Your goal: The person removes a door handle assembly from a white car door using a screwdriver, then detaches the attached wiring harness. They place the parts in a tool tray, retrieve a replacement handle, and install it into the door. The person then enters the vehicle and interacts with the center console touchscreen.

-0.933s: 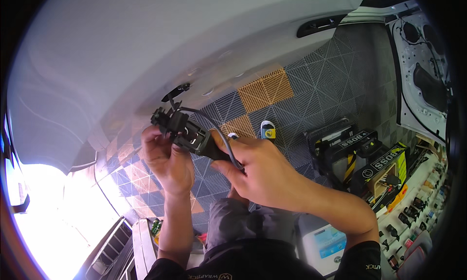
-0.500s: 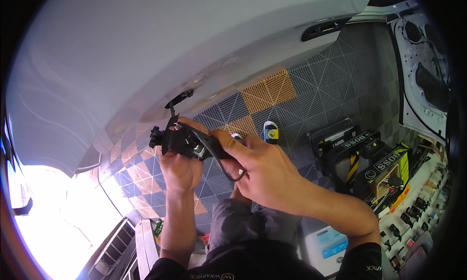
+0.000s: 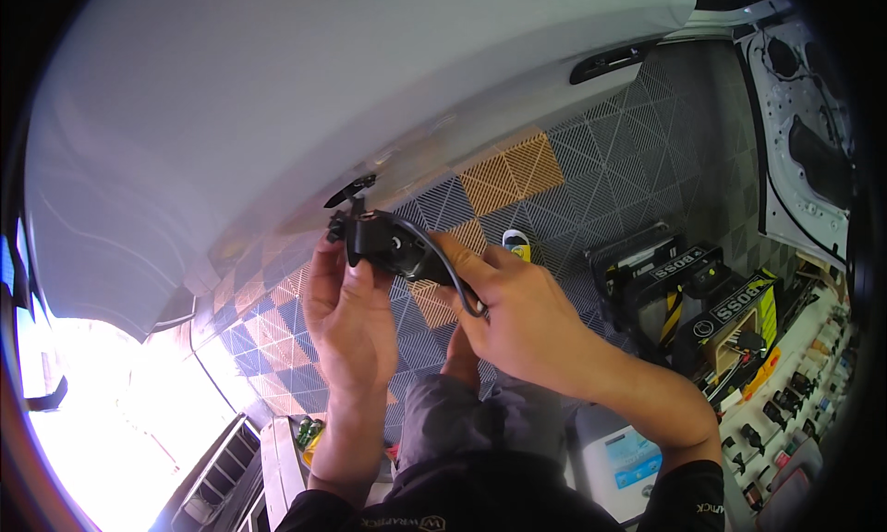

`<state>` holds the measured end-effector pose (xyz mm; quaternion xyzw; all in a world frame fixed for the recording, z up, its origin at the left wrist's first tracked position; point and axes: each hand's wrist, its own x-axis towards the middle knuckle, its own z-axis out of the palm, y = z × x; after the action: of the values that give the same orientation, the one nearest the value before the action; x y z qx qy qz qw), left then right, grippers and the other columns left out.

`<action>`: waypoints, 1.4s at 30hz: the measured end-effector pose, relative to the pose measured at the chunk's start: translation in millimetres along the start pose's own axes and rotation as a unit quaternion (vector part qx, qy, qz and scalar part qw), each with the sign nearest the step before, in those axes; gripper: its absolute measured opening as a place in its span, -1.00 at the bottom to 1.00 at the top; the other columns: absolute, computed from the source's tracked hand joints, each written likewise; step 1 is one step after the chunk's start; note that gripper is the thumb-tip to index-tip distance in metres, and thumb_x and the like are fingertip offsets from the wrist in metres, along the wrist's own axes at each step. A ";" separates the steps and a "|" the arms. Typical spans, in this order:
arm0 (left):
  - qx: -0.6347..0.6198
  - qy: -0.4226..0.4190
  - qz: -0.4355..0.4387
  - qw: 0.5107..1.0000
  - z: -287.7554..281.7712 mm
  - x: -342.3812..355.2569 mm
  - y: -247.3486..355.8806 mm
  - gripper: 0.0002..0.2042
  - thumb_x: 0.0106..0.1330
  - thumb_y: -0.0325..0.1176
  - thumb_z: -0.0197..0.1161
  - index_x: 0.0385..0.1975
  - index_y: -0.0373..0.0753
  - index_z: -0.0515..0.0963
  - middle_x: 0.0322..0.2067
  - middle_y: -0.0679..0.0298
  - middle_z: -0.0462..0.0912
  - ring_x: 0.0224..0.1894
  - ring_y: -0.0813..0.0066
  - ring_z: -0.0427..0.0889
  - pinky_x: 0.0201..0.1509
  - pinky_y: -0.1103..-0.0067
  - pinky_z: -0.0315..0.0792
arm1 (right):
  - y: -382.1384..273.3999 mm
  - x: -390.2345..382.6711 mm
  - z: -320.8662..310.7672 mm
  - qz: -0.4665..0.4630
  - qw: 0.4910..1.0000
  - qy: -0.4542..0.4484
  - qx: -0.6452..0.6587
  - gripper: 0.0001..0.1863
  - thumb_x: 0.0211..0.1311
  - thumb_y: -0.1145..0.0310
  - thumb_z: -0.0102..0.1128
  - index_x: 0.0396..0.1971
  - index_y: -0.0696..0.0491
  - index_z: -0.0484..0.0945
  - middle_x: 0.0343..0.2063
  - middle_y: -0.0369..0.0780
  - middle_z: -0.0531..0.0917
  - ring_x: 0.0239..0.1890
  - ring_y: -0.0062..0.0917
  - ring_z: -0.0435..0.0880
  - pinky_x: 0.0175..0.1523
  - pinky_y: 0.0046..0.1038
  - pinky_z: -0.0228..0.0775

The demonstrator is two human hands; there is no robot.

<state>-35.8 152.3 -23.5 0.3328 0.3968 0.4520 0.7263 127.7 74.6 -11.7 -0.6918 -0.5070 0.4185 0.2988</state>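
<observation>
Beside the grey panel (image 3: 397, 70), the black part (image 3: 377, 239) has shifted, bringing it closer to the dark fitting (image 3: 344, 196); left hand (image 3: 356, 319) and right hand (image 3: 522, 315) fingers grasp opposite ends.

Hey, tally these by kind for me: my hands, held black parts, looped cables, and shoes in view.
Hands: 2
Black part: 1
Looped cable: 1
Shoe: 1
Total: 5

The handheld part (image 3: 377, 240) and cable (image 3: 459, 287) are black, the car panel (image 3: 323, 97) pale grey, the ribbed floor tiles (image 3: 591, 162) grey and orange.
</observation>
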 end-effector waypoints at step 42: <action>0.145 -0.075 -0.049 0.985 -13.8 -22.4 17.5 -0.76 0.60 -0.25 -0.03 -0.15 -0.29 0.49 -0.45 0.31 0.62 -0.50 0.70 0.41 -0.40 0.67 0.32 | -62.0 -15.4 20.8 -0.122 0.972 0.189 -0.068 -0.81 0.24 0.44 0.33 -0.17 0.17 0.70 -0.46 -0.21 0.65 -0.47 -0.51 0.65 -0.39 -0.46 0.44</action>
<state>-61.0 139.9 -8.9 0.4481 0.4181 0.3275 0.7191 79.3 78.8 34.7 -0.7101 -0.5488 0.2055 0.3902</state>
